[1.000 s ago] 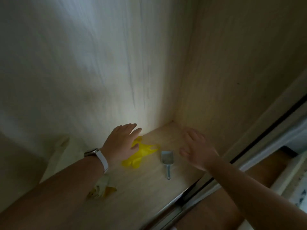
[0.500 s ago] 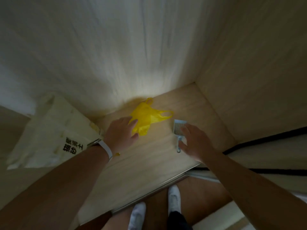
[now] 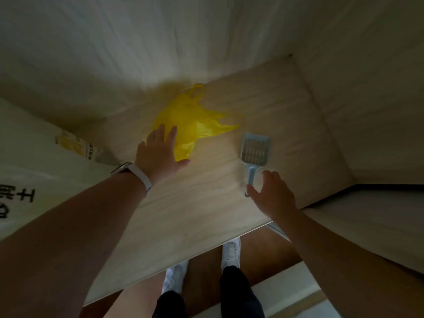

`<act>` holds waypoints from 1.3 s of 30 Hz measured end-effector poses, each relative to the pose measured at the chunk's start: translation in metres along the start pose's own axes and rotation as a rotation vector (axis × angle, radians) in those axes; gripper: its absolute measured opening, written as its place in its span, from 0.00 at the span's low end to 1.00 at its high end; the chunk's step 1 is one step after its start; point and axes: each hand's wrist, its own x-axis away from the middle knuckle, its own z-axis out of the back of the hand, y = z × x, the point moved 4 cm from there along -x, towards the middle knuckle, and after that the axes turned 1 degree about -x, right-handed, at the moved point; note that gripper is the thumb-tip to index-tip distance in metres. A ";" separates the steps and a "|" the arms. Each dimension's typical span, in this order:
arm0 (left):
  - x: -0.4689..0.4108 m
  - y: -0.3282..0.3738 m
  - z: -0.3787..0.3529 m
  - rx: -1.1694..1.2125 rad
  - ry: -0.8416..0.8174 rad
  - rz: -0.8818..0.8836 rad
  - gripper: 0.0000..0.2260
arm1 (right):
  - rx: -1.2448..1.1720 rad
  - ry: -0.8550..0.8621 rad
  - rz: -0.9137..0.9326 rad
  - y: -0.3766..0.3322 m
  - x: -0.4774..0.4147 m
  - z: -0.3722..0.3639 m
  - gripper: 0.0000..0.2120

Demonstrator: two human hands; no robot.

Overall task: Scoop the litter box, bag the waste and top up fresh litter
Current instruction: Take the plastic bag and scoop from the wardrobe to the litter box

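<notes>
Two hands, left hand (image 3: 158, 154) on yellow bag (image 3: 195, 120), right hand (image 3: 273, 193) at scoop (image 3: 254, 150)

A second ago both hands hung in the air above the shelf (image 3: 202, 216). Now the left hand (image 3: 158, 154) lies flat on the near side of the bag (image 3: 195, 120), fingers spread. The right hand (image 3: 273, 193) has slid back along the scoop (image 3: 254, 150), so most of the handle shows. The camera looks further down, and both shoes (image 3: 230, 251) show.
</notes>
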 end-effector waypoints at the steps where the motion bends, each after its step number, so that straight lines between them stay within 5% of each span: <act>1: -0.004 0.002 -0.006 0.023 -0.014 0.029 0.47 | -0.031 -0.011 -0.034 0.001 -0.003 -0.006 0.29; 7: -0.021 0.012 -0.024 0.042 0.032 0.112 0.43 | -0.163 -0.013 -0.129 0.001 -0.015 -0.036 0.27; 17: 0.000 0.017 -0.042 0.217 0.088 0.106 0.23 | -0.230 -0.066 -0.218 0.001 -0.021 -0.046 0.08; 39: 0.207 -0.006 0.086 0.654 0.313 0.163 0.19 | -0.328 0.153 0.071 -0.028 0.145 0.088 0.12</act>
